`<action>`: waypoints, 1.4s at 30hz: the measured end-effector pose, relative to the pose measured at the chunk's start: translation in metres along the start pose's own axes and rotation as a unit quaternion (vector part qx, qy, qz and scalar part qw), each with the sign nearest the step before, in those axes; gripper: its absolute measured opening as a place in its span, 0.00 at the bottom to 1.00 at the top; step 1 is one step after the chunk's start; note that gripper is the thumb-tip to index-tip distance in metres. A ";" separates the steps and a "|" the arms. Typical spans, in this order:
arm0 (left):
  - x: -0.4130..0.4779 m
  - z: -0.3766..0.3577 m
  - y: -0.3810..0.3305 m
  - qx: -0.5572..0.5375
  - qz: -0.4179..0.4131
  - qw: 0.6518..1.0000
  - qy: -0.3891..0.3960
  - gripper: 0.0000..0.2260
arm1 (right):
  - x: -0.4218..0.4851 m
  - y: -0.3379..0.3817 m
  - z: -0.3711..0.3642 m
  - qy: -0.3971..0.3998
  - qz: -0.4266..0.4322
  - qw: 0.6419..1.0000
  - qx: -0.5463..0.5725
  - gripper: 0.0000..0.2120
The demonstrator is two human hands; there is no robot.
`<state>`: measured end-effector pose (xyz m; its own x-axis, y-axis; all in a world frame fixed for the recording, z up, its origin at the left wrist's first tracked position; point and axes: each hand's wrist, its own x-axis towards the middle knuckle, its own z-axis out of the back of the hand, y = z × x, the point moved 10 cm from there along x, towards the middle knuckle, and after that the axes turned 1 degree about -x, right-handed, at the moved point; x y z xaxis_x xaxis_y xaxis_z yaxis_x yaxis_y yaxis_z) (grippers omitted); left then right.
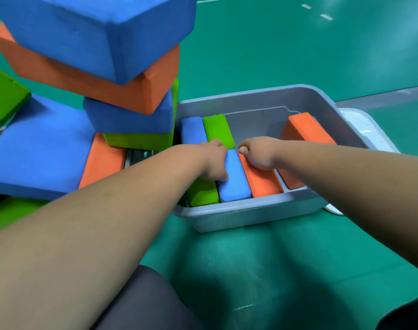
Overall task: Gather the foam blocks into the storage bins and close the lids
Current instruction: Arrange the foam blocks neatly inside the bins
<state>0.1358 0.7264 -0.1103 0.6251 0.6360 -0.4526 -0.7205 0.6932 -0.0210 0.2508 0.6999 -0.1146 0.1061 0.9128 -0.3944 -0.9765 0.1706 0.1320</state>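
Foam blocks (218,129) line a bin (250,214) on green flooring (286,263); left hand (215,160) grips blue block (235,185), right hand (259,153) orange block (262,184).

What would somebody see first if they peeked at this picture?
Probably the tall tower of blocks at the upper left, stacked blue, orange, blue and green, looming close to the camera. Next come the two arms reaching into the gray bin in the middle. There the left hand holds a blue block and the right hand holds an orange block, both standing in a row.
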 end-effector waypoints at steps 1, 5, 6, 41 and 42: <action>0.001 0.000 0.001 -0.001 0.000 1.000 0.001 0.39 | 0.000 -0.002 0.002 0.000 0.000 1.000 0.011 0.21; 0.003 0.001 -0.003 -0.011 -0.016 1.000 -0.006 0.42 | -0.003 -0.019 0.010 0.005 -0.033 0.998 0.055 0.26; 0.003 0.003 -0.006 -0.017 -0.024 1.000 -0.011 0.44 | -0.004 -0.024 0.011 0.010 -0.043 0.997 0.062 0.28; 0.013 0.018 -0.039 -0.098 -0.050 0.991 -0.076 0.31 | -0.064 -0.114 0.086 -0.260 -0.119 0.955 0.085 0.29; 0.012 0.019 -0.038 -0.100 -0.051 0.991 -0.074 0.30 | -0.067 -0.107 0.097 -0.285 -0.104 0.949 0.089 0.30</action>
<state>0.1769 0.7145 -0.0979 0.7236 0.6197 -0.3038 -0.6877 0.6845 -0.2417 0.3665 0.6560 -0.0142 0.4268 0.8964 0.1197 -0.8813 0.3826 0.2774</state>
